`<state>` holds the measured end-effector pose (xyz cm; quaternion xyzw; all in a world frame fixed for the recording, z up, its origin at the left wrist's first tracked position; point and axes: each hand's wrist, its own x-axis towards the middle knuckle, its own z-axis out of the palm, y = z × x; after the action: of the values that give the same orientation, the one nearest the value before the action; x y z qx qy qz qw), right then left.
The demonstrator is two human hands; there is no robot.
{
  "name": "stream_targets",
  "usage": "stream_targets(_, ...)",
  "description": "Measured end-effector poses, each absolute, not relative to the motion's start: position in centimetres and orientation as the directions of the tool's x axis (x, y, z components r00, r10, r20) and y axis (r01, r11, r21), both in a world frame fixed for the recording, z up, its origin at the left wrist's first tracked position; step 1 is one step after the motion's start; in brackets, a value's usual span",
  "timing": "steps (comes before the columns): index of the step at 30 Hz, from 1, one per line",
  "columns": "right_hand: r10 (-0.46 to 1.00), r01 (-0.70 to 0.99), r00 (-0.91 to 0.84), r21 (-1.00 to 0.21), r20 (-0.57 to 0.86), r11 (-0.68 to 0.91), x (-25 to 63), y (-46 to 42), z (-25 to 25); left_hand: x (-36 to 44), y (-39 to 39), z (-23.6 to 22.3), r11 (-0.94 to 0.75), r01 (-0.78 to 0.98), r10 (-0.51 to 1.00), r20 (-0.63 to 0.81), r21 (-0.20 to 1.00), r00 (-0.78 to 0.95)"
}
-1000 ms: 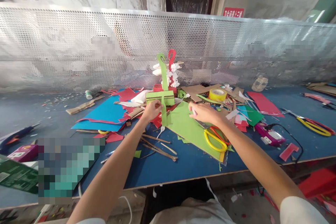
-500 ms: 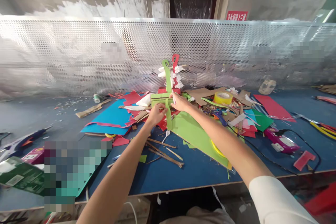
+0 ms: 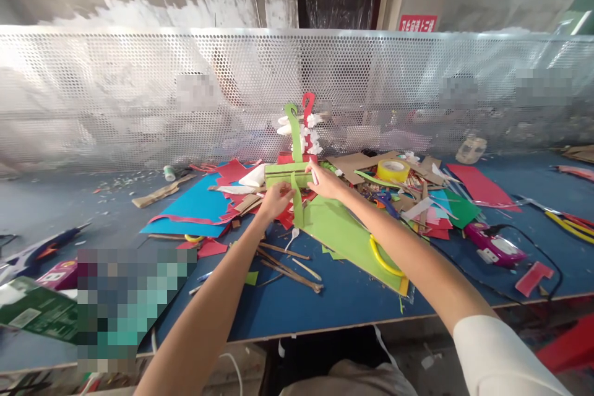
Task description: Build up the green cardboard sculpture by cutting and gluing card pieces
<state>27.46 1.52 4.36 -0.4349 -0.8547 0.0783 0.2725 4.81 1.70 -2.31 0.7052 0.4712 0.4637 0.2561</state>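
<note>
My left hand (image 3: 278, 199) is closed at the front of a small green box-shaped paper piece (image 3: 281, 170), its fingertips pinching the upper part of a green paper strip (image 3: 298, 210) that hangs down. My right hand (image 3: 327, 180) is closed at the right end of the box, round a slim pale stick-like thing (image 3: 314, 174) whose kind I cannot make out. Behind the box rise a green curved paper neck (image 3: 296, 139) and a red one (image 3: 309, 105), with white flower-like pieces (image 3: 312, 139) around them. White leaf-shaped pieces (image 3: 253, 177) lie at the left.
A large green sheet (image 3: 343, 235) lies under my right forearm, with yellow-handled scissors (image 3: 381, 258) on it. Blue card (image 3: 190, 205), sticks (image 3: 290, 267), a yellow tape roll (image 3: 393, 170) and scraps surround the work. A perforated metal screen (image 3: 139, 99) stands behind the table.
My right hand has shifted slightly right, off the middle of the green box to its right end. My left hand stays at the strip. The view has moved slightly.
</note>
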Motion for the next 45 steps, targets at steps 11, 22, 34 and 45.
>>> stream_targets(11,0.821,0.43,-0.417,-0.711,0.391,0.557,32.7,-2.4,2.1,10.4,-1.0,-2.0,-0.153,0.171,0.929,0.083,0.973,0.36)
stream_targets(22,0.862,0.46,-0.377,-0.739,0.339,0.492,34.1,-4.6,1.4,9.4,-2.0,-2.4,-0.545,0.685,0.836,0.379,0.483,0.398)
stream_targets(34,0.882,0.298,-0.442,-0.901,0.162,0.315,33.9,-6.5,0.7,8.5,-3.5,-2.2,-0.78,0.58,0.626,0.286,0.236,0.725)
stream_targets(45,0.847,0.427,-0.511,-0.813,0.144,0.396,33.6,-8.2,0.1,8.8,-4.1,-2.5,-0.728,0.606,0.682,0.247,0.321,0.688)
